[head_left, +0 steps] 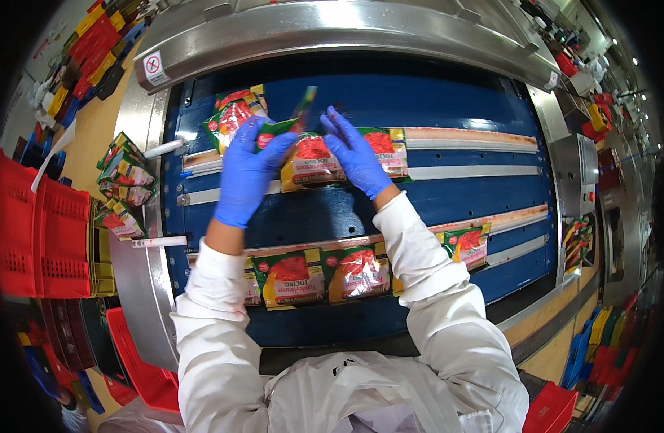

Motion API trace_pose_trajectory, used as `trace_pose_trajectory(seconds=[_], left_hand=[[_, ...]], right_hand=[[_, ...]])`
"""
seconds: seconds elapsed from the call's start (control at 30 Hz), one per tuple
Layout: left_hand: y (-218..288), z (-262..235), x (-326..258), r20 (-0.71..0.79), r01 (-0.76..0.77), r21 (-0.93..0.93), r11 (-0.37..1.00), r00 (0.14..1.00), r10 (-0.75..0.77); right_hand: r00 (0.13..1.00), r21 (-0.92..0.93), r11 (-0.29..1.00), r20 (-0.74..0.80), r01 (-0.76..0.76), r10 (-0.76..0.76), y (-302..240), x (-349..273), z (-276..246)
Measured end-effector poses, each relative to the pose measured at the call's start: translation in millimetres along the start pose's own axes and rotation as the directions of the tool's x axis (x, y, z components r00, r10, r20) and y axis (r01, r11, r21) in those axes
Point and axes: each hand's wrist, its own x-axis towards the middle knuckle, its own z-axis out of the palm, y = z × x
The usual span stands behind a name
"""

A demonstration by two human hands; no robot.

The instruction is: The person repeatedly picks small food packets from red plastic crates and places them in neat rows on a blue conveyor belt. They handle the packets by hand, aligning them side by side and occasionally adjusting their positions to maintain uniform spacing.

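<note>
My left hand [247, 173], in a blue glove, pinches a green and red food pouch [303, 108], which is tilted up and smeared by motion. My right hand [357, 159], also gloved in blue, has its fingers stretched out and grips nothing. It is over two flat pouches on the far bar: one pouch [311, 163] between my hands, another pouch [387, 150] just to its right. Beyond my left hand lie bunched pouches [236, 114] on the blue bed [447, 101]. A row of pouches [358, 274] lies along the near bar, partly hidden by my forearms.
A raised steel lid [346, 32] spans the far side. More pouches [124, 173] lie on the left steel ledge, others [577, 242] at the right edge. Red crates [54, 231] stand at the left. A control box [578, 173] is on the right.
</note>
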Motion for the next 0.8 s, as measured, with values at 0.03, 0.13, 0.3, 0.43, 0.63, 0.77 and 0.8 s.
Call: trace_pose_trajectory(seconds=[0.03,0.13,0.3,0.43,0.63,0.77,0.8], left_hand=[[7.8,14.4,-2.0,-0.065,-0.035,-0.017,0.999,0.997,0.034],[15.4,72.3,-7.5,-0.159,-0.023,-0.247,0.969,0.987,-0.018],[-2.6,163.0,-26.5,0.136,0.277,-0.610,0.743,0.960,-0.246],[-52.3,198.2,-29.4,0.355,0.212,-0.309,0.927,0.930,-0.095],[-78.6,255.9,31.2,0.202,-0.235,0.173,0.956,0.959,0.199],[-82.3,284.7,57.2,0.174,-0.135,0.270,0.953,0.981,0.089],[-82.0,285.2,58.7,0.198,-0.101,0.284,0.954,0.979,0.045]], right_hand=[[0.996,0.021,0.999,-0.080,0.049,-0.047,-16.4,-2.1,-1.2],[0.909,0.120,0.993,-0.415,0.013,0.038,-17.0,-24.8,-52.5],[0.846,0.201,0.973,-0.495,-0.112,0.199,-26.4,-85.7,-146.1],[0.794,-0.152,0.940,-0.586,-0.306,0.164,8.1,-118.5,-191.3],[0.818,-0.832,0.420,-0.500,-0.363,-0.283,14.2,-64.8,-242.2],[0.838,-0.851,0.218,-0.515,-0.477,-0.181,12.7,-37.8,-263.3],[0.855,-0.879,0.275,-0.456,-0.390,-0.248,12.1,-36.2,-260.3]])
